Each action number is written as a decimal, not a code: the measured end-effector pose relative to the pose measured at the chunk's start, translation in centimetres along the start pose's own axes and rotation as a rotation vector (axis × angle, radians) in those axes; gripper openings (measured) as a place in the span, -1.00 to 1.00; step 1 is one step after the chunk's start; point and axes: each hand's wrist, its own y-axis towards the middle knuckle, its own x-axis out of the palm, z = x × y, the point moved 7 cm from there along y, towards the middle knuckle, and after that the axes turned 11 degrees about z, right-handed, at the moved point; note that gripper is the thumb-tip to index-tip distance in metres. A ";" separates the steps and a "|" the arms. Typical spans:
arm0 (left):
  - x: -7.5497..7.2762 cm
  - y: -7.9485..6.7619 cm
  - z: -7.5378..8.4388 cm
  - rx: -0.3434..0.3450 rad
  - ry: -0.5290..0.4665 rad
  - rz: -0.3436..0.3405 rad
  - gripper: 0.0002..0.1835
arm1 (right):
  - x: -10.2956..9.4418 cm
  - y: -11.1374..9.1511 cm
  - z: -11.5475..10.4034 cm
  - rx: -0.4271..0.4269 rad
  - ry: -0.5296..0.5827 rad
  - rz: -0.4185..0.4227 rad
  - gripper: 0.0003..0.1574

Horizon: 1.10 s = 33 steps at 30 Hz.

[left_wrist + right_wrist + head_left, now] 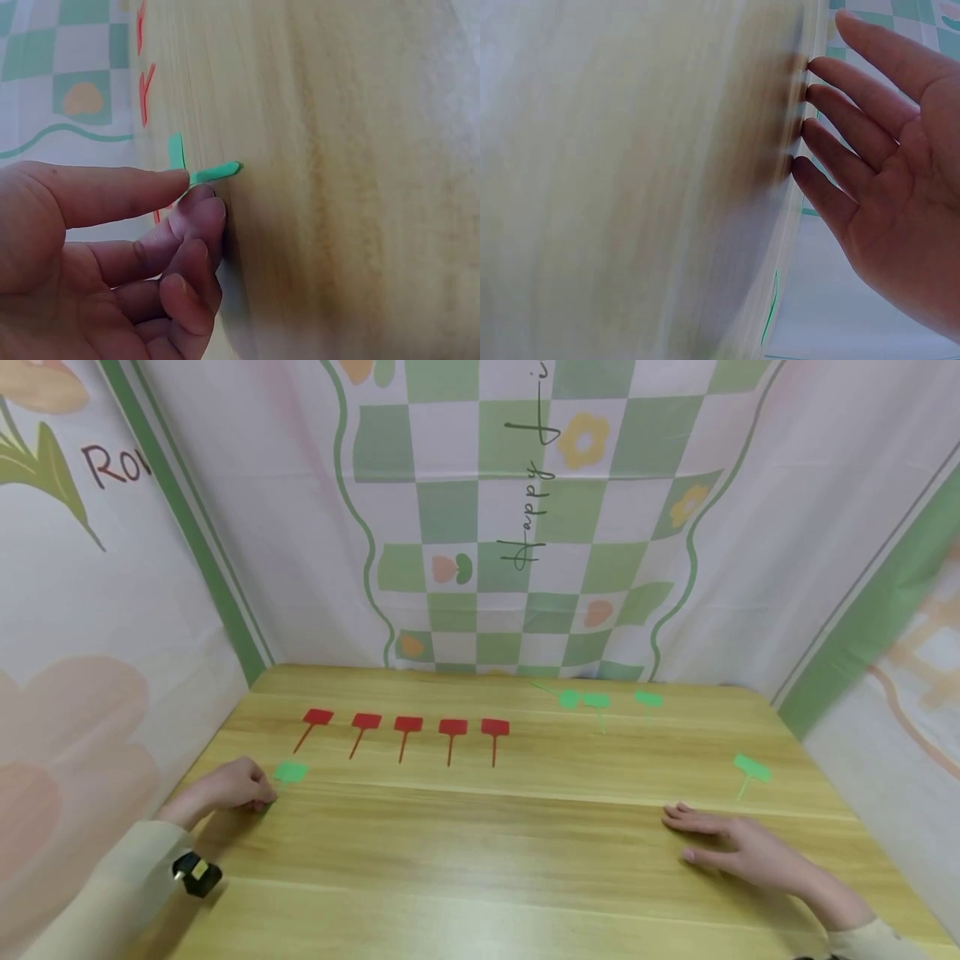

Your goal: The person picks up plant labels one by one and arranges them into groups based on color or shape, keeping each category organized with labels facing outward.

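Observation:
At the left of the table, my left hand (234,783) pinches the stem of a green T-shaped plant label (291,772) between thumb and fingers. The left wrist view shows that label's stem (217,172) poking out past the fingertips, close to the wood. Just beyond it, several red plant labels (408,725) lie in a row, stems toward me. My right hand (738,847) rests its fingertips on the tabletop at the right, fingers spread and holding nothing. Nearest to it lies another green label (752,767).
More green labels (596,701) lie scattered along the back right of the wooden table (480,860). A checked fabric backdrop (502,510) hangs behind the table's far edge, with printed cloth at both sides.

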 end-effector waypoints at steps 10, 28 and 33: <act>-0.9 -0.8 -0.8 0.074 0.006 0.148 -0.83 | -0.1 0.0 -0.1 -0.005 -0.011 0.009 -0.46; -1.7 -1.3 -0.9 0.410 0.023 0.327 -0.59 | 0.0 0.1 0.0 -0.020 -0.018 0.022 -0.45; -1.5 -1.5 -0.7 0.462 0.059 0.304 -0.51 | 0.0 0.1 0.0 -0.022 -0.010 0.021 -0.46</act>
